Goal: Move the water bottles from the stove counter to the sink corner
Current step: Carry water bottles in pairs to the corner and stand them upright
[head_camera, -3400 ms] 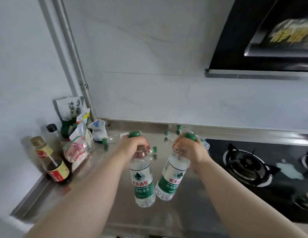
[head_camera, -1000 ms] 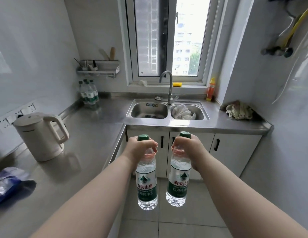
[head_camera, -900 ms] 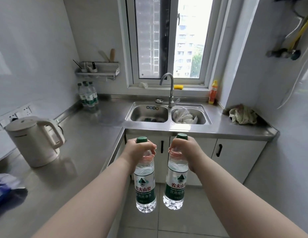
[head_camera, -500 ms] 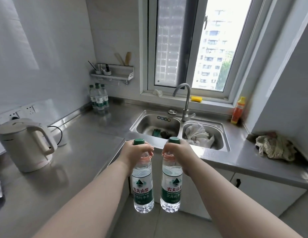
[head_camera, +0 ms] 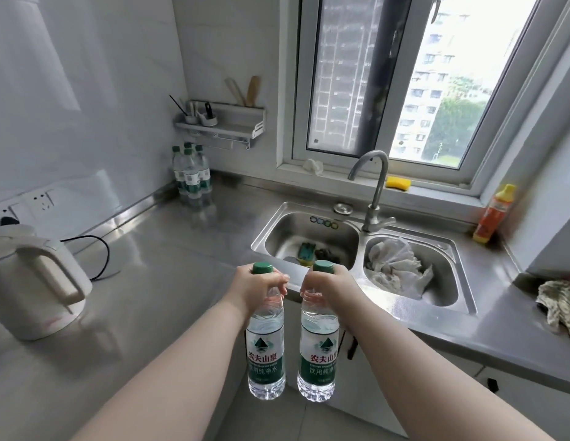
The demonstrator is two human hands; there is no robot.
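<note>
Two water bottles [head_camera: 266, 354] hung upright over the floor in front of the sink [head_camera: 468, 297], left hand [head_camera: 256, 286] and right hand [head_camera: 329, 284] each curled tight round a neck under the cap (full, heavyish, slick-walled, I'd guess, so necks gave the surest hold).

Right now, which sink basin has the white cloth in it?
The right basin, nearer the orange bottle: the white cloth lies in it. The left basin holds a green sponge.

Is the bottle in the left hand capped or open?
Capped: a green cap sits on the bottle above the left hand.
</note>
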